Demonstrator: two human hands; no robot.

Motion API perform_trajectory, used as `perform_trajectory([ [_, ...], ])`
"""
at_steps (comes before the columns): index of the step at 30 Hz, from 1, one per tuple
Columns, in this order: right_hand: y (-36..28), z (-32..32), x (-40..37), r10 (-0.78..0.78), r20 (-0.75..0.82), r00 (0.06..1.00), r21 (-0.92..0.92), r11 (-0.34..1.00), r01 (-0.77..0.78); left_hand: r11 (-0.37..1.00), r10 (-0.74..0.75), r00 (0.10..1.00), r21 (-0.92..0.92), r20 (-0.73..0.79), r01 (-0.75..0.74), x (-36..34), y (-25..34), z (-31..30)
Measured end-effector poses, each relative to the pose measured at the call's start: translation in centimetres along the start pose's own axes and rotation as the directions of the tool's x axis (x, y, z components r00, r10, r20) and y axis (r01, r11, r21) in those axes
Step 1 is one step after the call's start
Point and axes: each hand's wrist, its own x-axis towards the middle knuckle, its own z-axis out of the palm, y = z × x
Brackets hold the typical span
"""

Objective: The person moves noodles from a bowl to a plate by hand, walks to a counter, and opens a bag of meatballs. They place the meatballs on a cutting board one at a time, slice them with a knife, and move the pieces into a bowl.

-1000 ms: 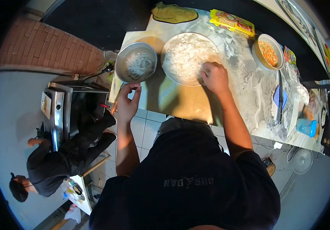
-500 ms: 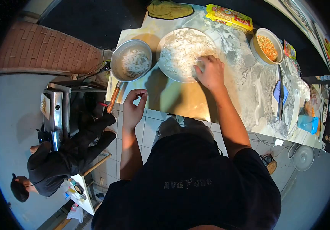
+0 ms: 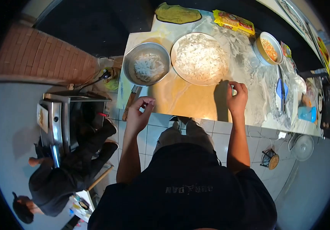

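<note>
My left hand (image 3: 141, 114) is just past the wooden handle of a metal saucepan (image 3: 128, 51), its fingers curled against the thumb. What is between those fingers, if anything, is too small to make out. Pale white strips (image 3: 149, 67) lie in the saucepan. To its right stands a wide round plate (image 3: 177, 71) heaped with similar white strips (image 3: 201, 57). My right hand (image 3: 237, 99) hovers over the table to the lower right of the plate, apart from it. Its fingers are bent toward the thumb, and anything in them is hidden.
On the table (image 3: 191, 101) are a folded yellow-green cloth (image 3: 178, 13), a yellow packet (image 3: 234, 23), a bowl (image 3: 262, 57) of orange and pale bits, a blue item (image 3: 281, 89) and a blue container (image 3: 307, 114). At left, another person (image 3: 54, 188) sits beside a metal appliance (image 3: 54, 119).
My right hand has left the strips on the plate and moved right and toward me. My left hand keeps its curled pose. The whole view has shifted slightly.
</note>
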Motion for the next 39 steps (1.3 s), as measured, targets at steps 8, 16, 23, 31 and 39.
perform_trajectory([
  [8,-0.5,-6.2,-6.3,0.498,-0.004,0.867,0.092,0.864,-0.495,0.976,0.113,0.938,0.141,0.326,-0.166,1.9,0.9,3.1],
  [16,1.4,-20.4,-14.7,0.670,-0.098,0.736,0.634,0.612,-0.473,0.980,0.158,0.777,-0.001,0.610,-0.199,2.4,3.8,11.1],
  [23,6.5,-25.2,-37.6,0.895,-0.226,0.385,-0.273,0.322,-0.907,0.956,0.248,0.612,-0.089,0.751,-0.279,-3.6,8.0,23.3],
  [31,6.3,-33.2,-58.6,0.925,-0.378,0.043,0.243,0.144,-0.959,0.974,0.188,0.326,-0.132,0.927,-0.186,-15.4,11.9,39.7],
  [39,5.4,-30.9,-68.3,0.892,0.306,-0.333,0.186,-0.399,-0.898,0.959,0.219,0.146,-0.185,0.965,-0.216,-23.9,15.5,52.4],
])
